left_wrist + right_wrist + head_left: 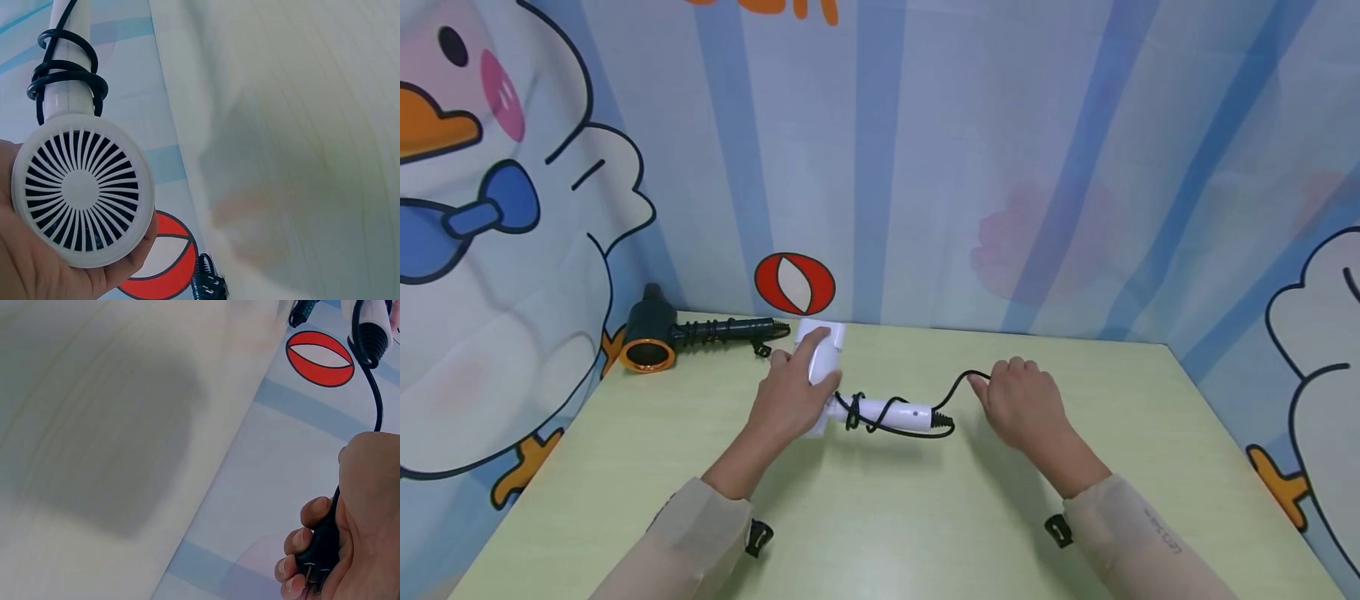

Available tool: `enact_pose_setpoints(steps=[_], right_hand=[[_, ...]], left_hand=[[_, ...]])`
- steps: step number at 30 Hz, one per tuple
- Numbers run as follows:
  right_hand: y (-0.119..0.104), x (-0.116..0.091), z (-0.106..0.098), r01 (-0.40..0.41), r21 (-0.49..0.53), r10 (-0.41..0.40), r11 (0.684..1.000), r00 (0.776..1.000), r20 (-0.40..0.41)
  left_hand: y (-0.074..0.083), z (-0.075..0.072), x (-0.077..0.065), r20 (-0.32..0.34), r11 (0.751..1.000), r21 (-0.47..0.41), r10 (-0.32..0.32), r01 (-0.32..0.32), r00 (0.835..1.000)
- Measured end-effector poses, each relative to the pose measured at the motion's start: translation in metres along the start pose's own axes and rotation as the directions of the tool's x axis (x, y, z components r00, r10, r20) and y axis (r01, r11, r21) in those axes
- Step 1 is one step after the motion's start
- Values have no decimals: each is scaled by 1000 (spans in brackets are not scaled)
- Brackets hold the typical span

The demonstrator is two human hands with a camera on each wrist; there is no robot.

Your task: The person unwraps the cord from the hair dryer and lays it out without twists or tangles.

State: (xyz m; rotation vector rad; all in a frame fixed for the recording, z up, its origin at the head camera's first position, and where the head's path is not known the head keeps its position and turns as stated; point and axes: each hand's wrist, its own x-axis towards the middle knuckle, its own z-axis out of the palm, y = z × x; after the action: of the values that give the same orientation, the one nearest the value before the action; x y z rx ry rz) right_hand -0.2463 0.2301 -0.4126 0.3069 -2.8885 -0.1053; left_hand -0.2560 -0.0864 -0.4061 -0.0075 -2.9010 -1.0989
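A white hair dryer [824, 367] is gripped round its body by my left hand [790, 387], its handle [891, 413] pointing right. In the left wrist view its round slotted air vent [81, 190] faces the camera, and black cord [69, 75] is looped round the handle. My right hand [1021, 403] holds the free end of the cord, its fingers curled round the black plug [320, 547], whose prongs show in the right wrist view. Between handle and right hand the cord [958, 385] runs in a slack curve.
A black hair dryer [651, 329] with an orange-rimmed end lies at the table's back left, cord wound on its handle [722, 330]. Behind the pale table [880, 517] hangs a blue striped cloth [925, 167] with cartoon ducks.
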Motion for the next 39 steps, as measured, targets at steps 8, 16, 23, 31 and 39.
enact_pose_setpoints(steps=[8,16,23,31,39], right_hand=[[-3,1,-10,20,-17,-21,1000,998,-65],[-10,-1,-25,20,-12,-21,1000,996,-88],[-16,-7,-37,46,-43,-51,998,991,-124],[-22,-19,-46,71,-52,-78,996,986,-150],[-25,-31,-47,77,-39,-82,996,986,-144]], left_hand=[[-2,2,0,-6,1000,9,13,-13,1000],[-5,5,1,-16,1000,29,11,-10,1000],[-7,6,2,-17,999,34,2,-1,1000],[-9,8,5,-15,999,33,-3,4,1000],[-9,8,6,-15,1000,28,-2,2,1000]])
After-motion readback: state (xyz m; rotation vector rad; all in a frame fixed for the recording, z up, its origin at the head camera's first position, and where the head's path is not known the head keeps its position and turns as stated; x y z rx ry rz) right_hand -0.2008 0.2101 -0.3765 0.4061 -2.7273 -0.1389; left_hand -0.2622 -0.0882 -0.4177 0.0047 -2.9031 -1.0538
